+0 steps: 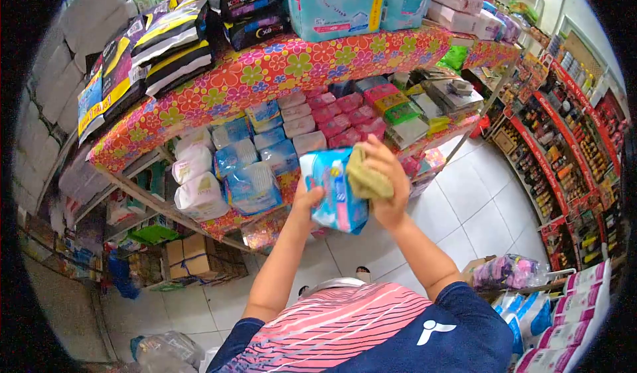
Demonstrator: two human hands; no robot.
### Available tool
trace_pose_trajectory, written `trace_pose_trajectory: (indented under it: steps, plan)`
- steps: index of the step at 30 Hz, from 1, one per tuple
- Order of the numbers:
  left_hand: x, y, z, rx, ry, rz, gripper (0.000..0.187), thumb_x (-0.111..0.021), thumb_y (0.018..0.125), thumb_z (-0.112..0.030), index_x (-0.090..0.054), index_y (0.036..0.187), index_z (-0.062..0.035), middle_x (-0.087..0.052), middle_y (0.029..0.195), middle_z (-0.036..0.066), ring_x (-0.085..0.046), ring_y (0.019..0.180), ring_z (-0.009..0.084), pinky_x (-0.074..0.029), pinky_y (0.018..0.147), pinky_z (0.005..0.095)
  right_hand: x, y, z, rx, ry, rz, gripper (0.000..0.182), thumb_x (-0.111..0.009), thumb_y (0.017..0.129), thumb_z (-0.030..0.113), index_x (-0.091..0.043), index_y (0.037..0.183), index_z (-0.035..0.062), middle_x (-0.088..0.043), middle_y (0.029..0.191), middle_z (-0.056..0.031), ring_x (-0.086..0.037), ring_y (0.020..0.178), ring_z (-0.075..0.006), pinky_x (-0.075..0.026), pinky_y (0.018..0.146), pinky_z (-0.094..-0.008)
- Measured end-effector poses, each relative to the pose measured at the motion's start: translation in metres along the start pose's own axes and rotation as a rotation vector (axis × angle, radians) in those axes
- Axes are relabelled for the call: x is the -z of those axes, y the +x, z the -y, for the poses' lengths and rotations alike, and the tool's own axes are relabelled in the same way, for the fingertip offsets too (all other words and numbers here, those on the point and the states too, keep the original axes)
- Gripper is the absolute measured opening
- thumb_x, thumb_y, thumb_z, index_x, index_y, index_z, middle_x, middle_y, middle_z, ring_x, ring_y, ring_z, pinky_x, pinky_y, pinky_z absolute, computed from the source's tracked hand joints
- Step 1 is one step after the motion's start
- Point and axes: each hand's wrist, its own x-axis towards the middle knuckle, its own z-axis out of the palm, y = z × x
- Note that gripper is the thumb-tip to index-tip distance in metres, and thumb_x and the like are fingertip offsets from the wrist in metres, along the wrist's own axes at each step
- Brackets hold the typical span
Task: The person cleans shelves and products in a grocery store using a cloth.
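Note:
In the head view, my left hand (306, 202) grips the left side of a blue plastic pack of sanitary pads (335, 194), its thumb across the front. A folded olive-yellow cloth (369, 176) is in my right hand (390, 184), pressed against the pack's right side. The pack is held up in front of the shelf, slightly blurred. Behind it on the middle shelf stand blue packs (253, 188), white packs (201, 190) and pink packs (342, 117) in rows.
Above runs a shelf edge with a flowered cover (265, 68), bearing Kotex packs (332, 4) and black packs (174, 48). A cardboard box (199, 257) sits low at left. Shelves of bottles (557, 147) stand at right, beyond the tiled floor (458, 194).

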Motion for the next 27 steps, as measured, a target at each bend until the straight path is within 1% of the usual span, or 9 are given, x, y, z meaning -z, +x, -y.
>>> trace_pose_trajectory:
  steps: [4,6,9,14,16,18,20,24,27]
  plan:
    - [-0.006,0.003,-0.019,0.115,-0.111,-0.068,0.073,-0.066,0.063,-0.035,-0.030,0.118,-0.0036,-0.046,0.108,0.009,-0.047,0.098,0.0195,-0.041,0.082,0.0334,-0.003,-0.022,0.027,0.123,-0.019,0.277,0.023,-0.058,0.068,0.010,-0.055,0.090,0.0027,-0.052,0.105,-0.0148,-0.044,0.106,-0.0334,-0.035,0.089,-0.0408]
    - [-0.004,0.003,-0.019,0.184,-0.131,-0.053,0.074,-0.067,0.062,-0.035,-0.030,0.118,-0.0037,-0.046,0.108,0.009,-0.047,0.099,0.0196,-0.040,0.083,0.0336,-0.002,-0.027,0.020,0.165,-0.023,0.267,0.024,-0.060,0.066,0.011,-0.055,0.089,0.0035,-0.052,0.104,-0.0144,-0.045,0.105,-0.0328,-0.036,0.088,-0.0405]
    - [-0.022,-0.004,-0.003,-0.006,-0.132,0.092,0.079,-0.067,0.061,-0.037,-0.028,0.121,-0.0049,-0.046,0.109,0.010,-0.047,0.100,0.0223,-0.040,0.085,0.0372,0.006,-0.017,0.015,-0.062,-0.072,-0.031,0.021,-0.060,0.067,0.009,-0.056,0.087,0.0047,-0.053,0.103,-0.0138,-0.046,0.103,-0.0340,-0.036,0.087,-0.0423]
    - [0.015,-0.008,0.011,0.189,-0.450,-0.046,0.080,-0.065,0.063,-0.040,-0.026,0.124,-0.0073,-0.043,0.114,0.007,-0.045,0.102,0.0222,-0.039,0.085,0.0361,-0.012,-0.050,0.036,0.020,0.071,0.105,0.021,-0.060,0.067,0.009,-0.056,0.087,0.0048,-0.053,0.103,-0.0137,-0.044,0.105,-0.0344,-0.036,0.087,-0.0426]
    - [0.000,-0.001,-0.002,0.048,-0.298,0.043,0.075,-0.063,0.066,-0.040,-0.027,0.123,-0.0069,-0.043,0.114,0.007,-0.045,0.102,0.0213,-0.040,0.085,0.0359,-0.013,-0.059,0.035,-0.001,0.098,0.076,0.020,-0.060,0.068,0.011,-0.056,0.087,0.0050,-0.052,0.103,-0.0147,-0.044,0.106,-0.0344,-0.036,0.088,-0.0427]
    - [0.023,0.002,0.017,0.115,-0.121,-0.007,0.073,-0.059,0.069,-0.038,-0.025,0.124,-0.0062,-0.043,0.113,0.006,-0.045,0.101,0.0187,-0.038,0.085,0.0333,-0.012,-0.054,0.030,-0.033,0.098,0.004,0.018,-0.057,0.071,0.012,-0.056,0.088,0.0040,-0.052,0.104,-0.0154,-0.043,0.106,-0.0335,-0.036,0.088,-0.0412]
    - [0.007,0.008,0.008,-0.027,0.407,-0.133,0.074,-0.058,0.070,-0.033,-0.020,0.127,-0.0051,-0.043,0.111,0.007,-0.044,0.100,0.0172,-0.035,0.087,0.0308,-0.013,-0.046,0.024,-0.202,0.312,-0.257,0.018,-0.053,0.073,0.009,-0.055,0.089,0.0022,-0.051,0.105,-0.0157,-0.044,0.106,-0.0324,-0.035,0.089,-0.0394]
    - [-0.020,0.008,-0.008,-0.186,0.379,-0.167,0.073,-0.057,0.070,-0.025,-0.017,0.128,-0.0051,-0.042,0.111,0.010,-0.038,0.106,0.0188,-0.028,0.092,0.0296,-0.016,-0.051,0.021,-0.452,0.360,-0.244,0.022,-0.049,0.073,0.004,-0.054,0.094,0.0006,-0.048,0.111,-0.0152,-0.041,0.109,-0.0280,-0.032,0.091,-0.0358]
    - [-0.017,0.003,-0.010,-0.123,0.470,-0.155,0.067,-0.054,0.072,-0.027,-0.024,0.125,-0.0024,-0.039,0.116,0.012,-0.035,0.110,0.0198,-0.026,0.093,0.0293,-0.019,-0.053,0.026,-0.518,0.473,-0.279,0.025,-0.050,0.070,0.000,-0.054,0.095,0.0004,-0.047,0.112,-0.0143,-0.040,0.110,-0.0258,-0.031,0.092,-0.0347]
